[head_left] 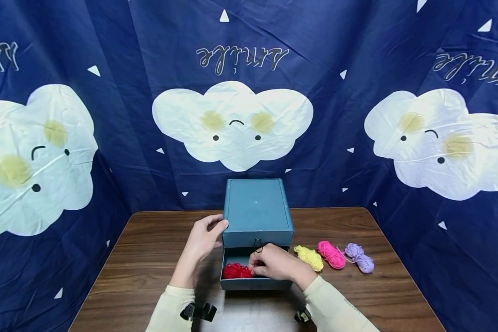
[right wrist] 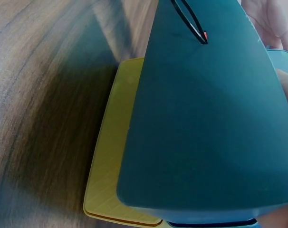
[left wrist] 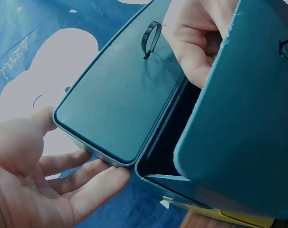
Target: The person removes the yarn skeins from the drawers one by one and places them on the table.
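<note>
A teal box [head_left: 257,205] with two drawers stands at the middle of a wooden table [head_left: 149,258]. Its lower drawer [head_left: 255,283] is pulled out toward me, and a red yarn ball [head_left: 234,271] lies in its left half. My left hand [head_left: 201,244] holds the box's front left corner, thumb on the front edge and fingers [left wrist: 87,178] along the side. My right hand [head_left: 274,265] reaches into the open drawer, its curled fingers on the red yarn. The upper drawer [left wrist: 115,104] is closed, with a black loop handle [left wrist: 151,38].
Yellow yarn [head_left: 309,257], pink yarn [head_left: 331,254] and purple yarn [head_left: 359,257] lie in a row right of the box. A yellow sheet [right wrist: 110,156] shows under the drawer. A dark blue cloud-print cloth [head_left: 108,138] closes off the back and both sides.
</note>
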### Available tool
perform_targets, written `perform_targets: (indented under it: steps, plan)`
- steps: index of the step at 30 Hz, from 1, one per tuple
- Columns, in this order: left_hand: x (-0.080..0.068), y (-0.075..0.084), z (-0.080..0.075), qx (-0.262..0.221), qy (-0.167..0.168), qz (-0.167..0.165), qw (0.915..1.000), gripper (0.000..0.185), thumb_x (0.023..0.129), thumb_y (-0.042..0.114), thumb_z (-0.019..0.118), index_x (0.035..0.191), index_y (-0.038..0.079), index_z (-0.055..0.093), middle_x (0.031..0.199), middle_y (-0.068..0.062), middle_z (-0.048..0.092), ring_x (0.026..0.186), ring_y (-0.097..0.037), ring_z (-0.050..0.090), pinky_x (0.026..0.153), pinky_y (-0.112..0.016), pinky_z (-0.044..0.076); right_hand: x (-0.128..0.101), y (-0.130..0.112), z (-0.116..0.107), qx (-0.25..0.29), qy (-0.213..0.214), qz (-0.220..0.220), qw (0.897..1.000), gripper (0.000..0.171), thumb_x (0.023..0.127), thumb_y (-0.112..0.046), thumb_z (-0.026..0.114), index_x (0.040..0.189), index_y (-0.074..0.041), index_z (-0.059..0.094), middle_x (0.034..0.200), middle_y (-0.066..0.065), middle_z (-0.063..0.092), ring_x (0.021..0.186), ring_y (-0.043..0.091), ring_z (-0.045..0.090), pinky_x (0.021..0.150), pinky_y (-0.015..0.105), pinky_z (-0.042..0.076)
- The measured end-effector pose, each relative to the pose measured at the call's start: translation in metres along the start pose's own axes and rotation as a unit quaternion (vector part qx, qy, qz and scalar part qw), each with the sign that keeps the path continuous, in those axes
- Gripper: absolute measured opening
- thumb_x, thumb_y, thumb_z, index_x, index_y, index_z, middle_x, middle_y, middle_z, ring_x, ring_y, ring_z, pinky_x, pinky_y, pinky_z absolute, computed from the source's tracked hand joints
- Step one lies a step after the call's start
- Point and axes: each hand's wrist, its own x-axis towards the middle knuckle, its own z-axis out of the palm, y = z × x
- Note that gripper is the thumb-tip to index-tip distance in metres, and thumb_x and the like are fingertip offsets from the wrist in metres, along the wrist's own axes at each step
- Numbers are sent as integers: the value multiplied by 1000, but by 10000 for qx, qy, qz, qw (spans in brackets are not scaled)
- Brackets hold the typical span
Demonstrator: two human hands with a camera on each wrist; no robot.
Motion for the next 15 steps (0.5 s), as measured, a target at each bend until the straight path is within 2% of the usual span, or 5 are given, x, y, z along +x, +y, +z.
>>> perform_targets:
  steps: [7, 15]
  plan:
    - [-1, -1, 1, 48, -33, 27, 10000, 51, 102, 32, 66, 143, 2, 57, 136, -22, 62, 121, -34, 62, 83, -50, 63, -5, 0, -2, -81, 2, -122, 9999, 12, 97, -19, 70, 87, -25, 70, 79, -21, 59, 69, -6, 49, 66, 8, 44]
    - [-2, -2, 1, 31, -14, 60, 10000, 50, 102, 30, 65, 143, 2, 57, 136, -22, 62, 122, -34, 62, 84, -51, 63, -12, 1, -8, 46, 46, -360, 9993, 13, 96, -16, 70, 86, -24, 73, 79, -22, 61, 67, -7, 48, 65, 7, 43]
